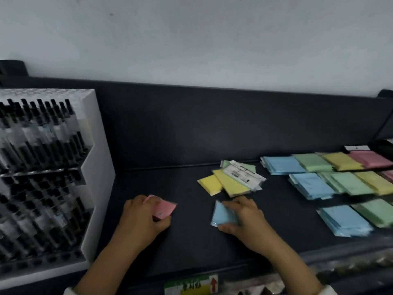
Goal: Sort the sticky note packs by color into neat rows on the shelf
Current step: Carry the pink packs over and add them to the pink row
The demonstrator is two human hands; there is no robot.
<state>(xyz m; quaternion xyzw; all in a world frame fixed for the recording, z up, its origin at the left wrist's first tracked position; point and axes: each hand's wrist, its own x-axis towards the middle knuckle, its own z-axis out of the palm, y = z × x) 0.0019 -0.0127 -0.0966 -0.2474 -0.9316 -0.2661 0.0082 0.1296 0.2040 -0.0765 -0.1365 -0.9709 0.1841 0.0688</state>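
Observation:
My left hand (141, 218) grips a pink sticky note pack (164, 208) low over the dark shelf (191, 248). My right hand (244, 218) holds a blue pack (223, 213) by its edges, just right of centre. Behind my right hand lies a loose pile: yellow packs (221, 184) with a green pack (244, 169) on top, its barcode label up. At the right, packs lie in sorted rows: blue (282, 165), green (312, 161), yellow (340, 159), pink (370, 158), with further rows in front.
A white display rack of black pens (42, 167) stands at the left end of the shelf. The shelf's dark back panel (212, 124) rises behind. A price label (191, 285) is fixed to the front edge.

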